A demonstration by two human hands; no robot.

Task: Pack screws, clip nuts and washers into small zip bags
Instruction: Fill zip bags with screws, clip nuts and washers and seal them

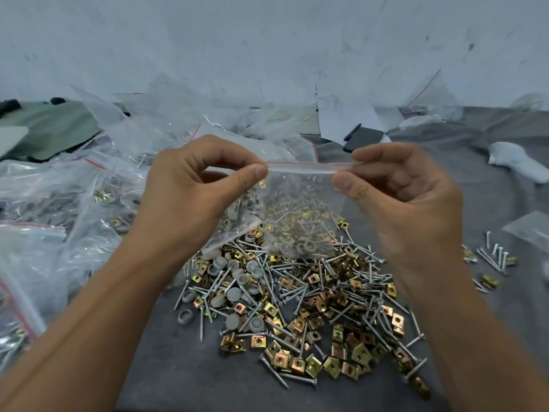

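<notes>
bag: a small clear zip bag (pixel 300 209) hangs in the air at the centre of view, above the loose pile; grey washers (pixel 292 247) and a few other parts sit in its bottom.
left hand: the left hand (pixel 190 188) sits at 9 o'clock from the bag; its grip is narrow, thumb and forefinger pinching the left end of the zip strip (pixel 301 168).
right hand: the right hand (pixel 407 191) sits at 3 o'clock from the bag, pinching the right end of the same strip the same way.
step: judging by the taut strip, the bag is being sealed.
how to do it well: keep the strip stretched straight, slide one pinch along it end to end, and keep the weight low so nothing catches in the seal.
pile: screws (pixel 300 292), brass-coloured clip nuts (pixel 335 349) and grey washers lie mixed on the grey cloth of the table (pixel 178 376), at 6 o'clock from the bag.
packed bags: a heap of clear bags (pixel 59 209) lies at 9 o'clock.
risk: a screw tip could pierce the thin plastic if the bag is squeezed.
</notes>
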